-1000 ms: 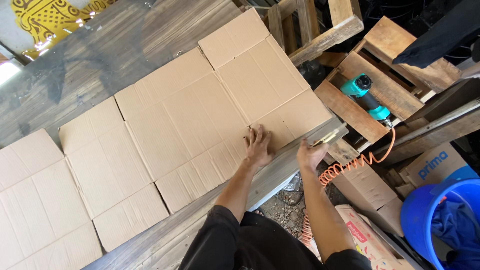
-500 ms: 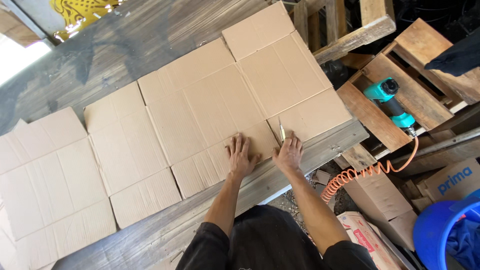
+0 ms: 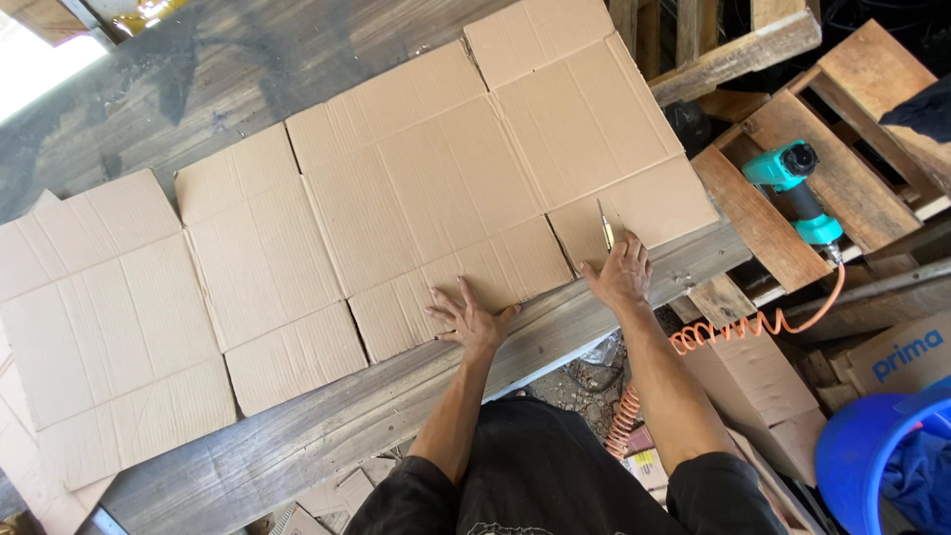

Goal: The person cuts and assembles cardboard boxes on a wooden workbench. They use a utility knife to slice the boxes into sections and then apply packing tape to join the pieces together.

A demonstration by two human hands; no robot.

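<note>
With the flattened cardboard box (image 3: pixel 416 198) uncut, the left hand (image 3: pixel 470 319) presses flat, fingers wide, while the right hand (image 3: pixel 620 272) holds a small knife (image 3: pixel 605 226) pointing to 12 o'clock.

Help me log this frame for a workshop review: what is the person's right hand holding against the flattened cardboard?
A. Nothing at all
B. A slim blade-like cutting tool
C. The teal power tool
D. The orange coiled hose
B: the right hand grips a slim blade-like cutting tool on the flattened cardboard, while the teal power tool lies apart.
</note>
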